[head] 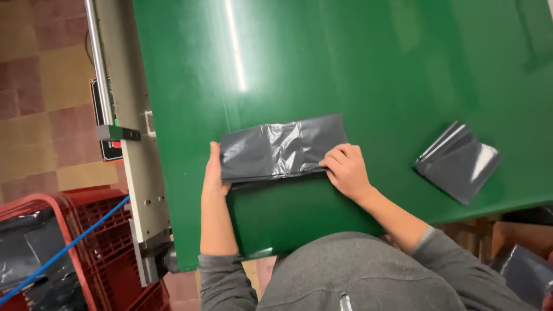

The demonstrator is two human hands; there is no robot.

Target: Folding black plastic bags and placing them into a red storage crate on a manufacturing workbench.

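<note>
Two hands grip one grey plastic bag point(282, 148) at centre of green table point(374, 63): left hand point(214, 173) clasps its 9 o'clock edge, right hand point(344, 169) pinches 4 o'clock corner. Bag stack point(458, 161) at 3 o'clock; red crate point(109, 242), tiled floor point(46, 86) at 9 o'clock.

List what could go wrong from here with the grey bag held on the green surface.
1. The grey plastic bag is held only at its ends, by the left hand and the right hand; the slick, crinkled film might slip or crease unevenly.
2. The bag lies close to the green surface's left edge, beside the metal side rail; the left hand could knock against it.
3. The loose stack of grey bags sits near the surface's near edge and may slide off.
</note>
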